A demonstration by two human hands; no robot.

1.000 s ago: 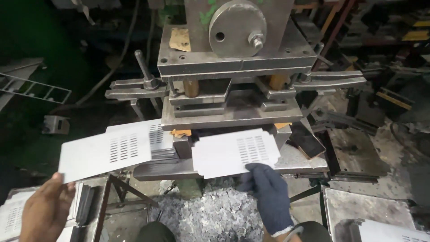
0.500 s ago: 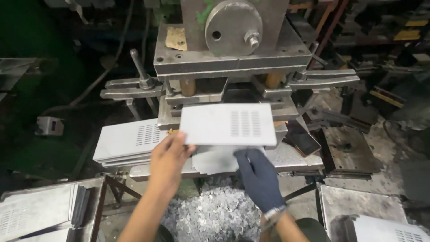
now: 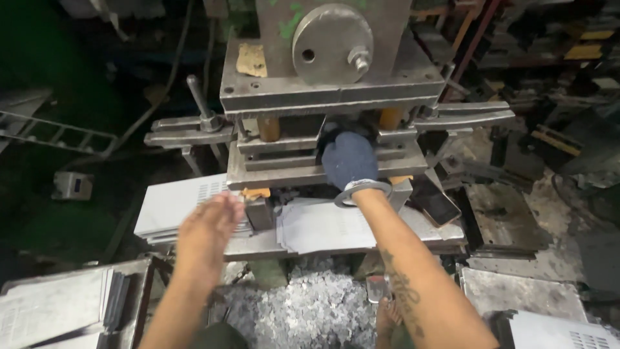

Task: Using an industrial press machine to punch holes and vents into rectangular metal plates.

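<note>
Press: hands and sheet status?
Right hand, gloved, reaching into press. Left hand, bare and open, above sheet stack. Loose sheets on bed.

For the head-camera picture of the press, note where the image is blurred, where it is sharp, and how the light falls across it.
Head view: the bare left hand is smeared by motion blur; the gloved right hand at the press and the round steel disc are fairly sharp; light falls on the press and white sheets, while the left background sinks into dark green shadow; the metal scrap below glints.
</note>
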